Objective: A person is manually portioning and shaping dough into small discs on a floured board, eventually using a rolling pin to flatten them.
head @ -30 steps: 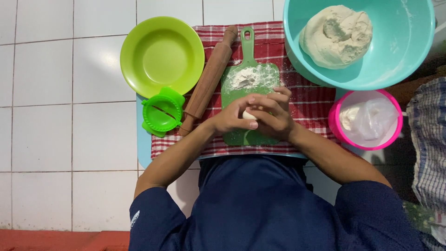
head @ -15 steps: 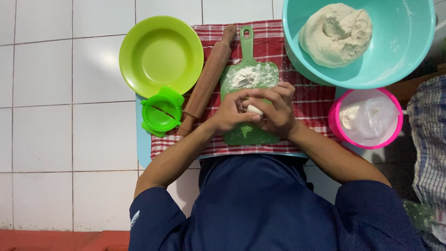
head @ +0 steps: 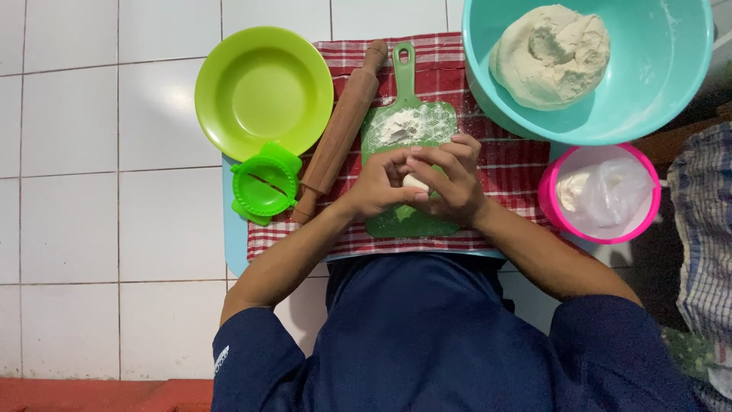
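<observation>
Head view: left hand [head: 379, 185] and right hand [head: 450, 181] cupped together around a small dough ball [head: 415, 182], fingers curled close on it, held just above the near half of the floured green cutting board [head: 409, 126] at the middle of the red checked cloth [head: 511, 164]. Risk, as I judge it: the ball could stick to the palms or tear if under-floured, or drop onto the cloth. Ball looks pale, smooth, mostly hidden; rolling pin [head: 339, 133] lies beside the board's left edge.
</observation>
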